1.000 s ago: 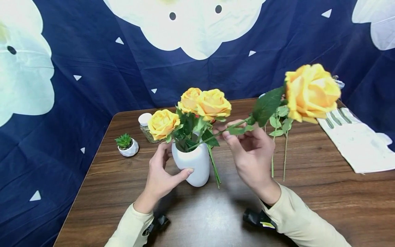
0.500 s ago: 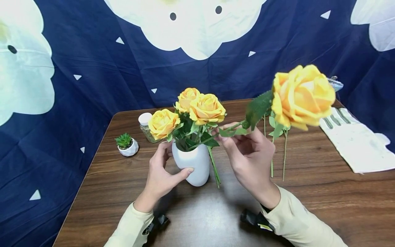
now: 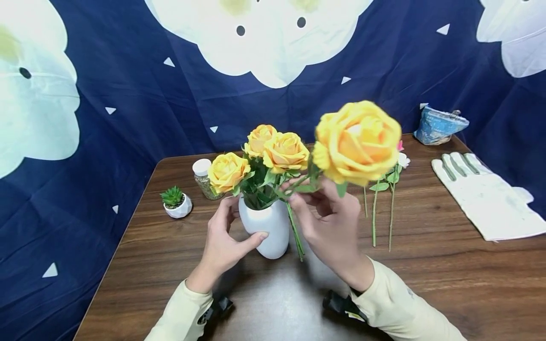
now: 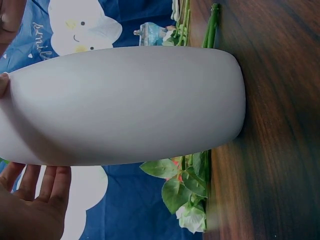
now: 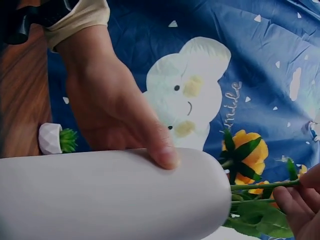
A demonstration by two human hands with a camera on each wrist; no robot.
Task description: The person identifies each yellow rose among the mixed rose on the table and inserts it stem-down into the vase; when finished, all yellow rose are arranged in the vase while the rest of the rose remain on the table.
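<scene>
A white vase (image 3: pixel 268 234) stands on the wooden table, three yellow roses (image 3: pixel 228 171) in its mouth. My left hand (image 3: pixel 223 246) grips the vase from the left, thumb across its front; the left wrist view shows the fingers (image 4: pixel 44 185) along its far side. Between thumb and fingers, my right hand (image 3: pixel 332 232) pinches the stem of another yellow rose (image 3: pixel 358 142). That bloom tilts toward the head camera and hides part of the hand. Its stem slants left to the vase mouth; in the right wrist view, stems (image 5: pixel 262 187) run from the mouth to the fingertips.
Left of the vase are a potted succulent (image 3: pixel 177 204) and a white-lidded jar (image 3: pixel 204 180). Green stems (image 3: pixel 297 237) lie behind the vase. Pink and white flowers (image 3: pixel 393 177), a work glove (image 3: pixel 490 203) and a blue pot-like container (image 3: pixel 439 125) lie to the right.
My right hand has moved left with the rose, and the bloom has swung left and closer to the other roses. The left hand keeps its grip on the vase.
</scene>
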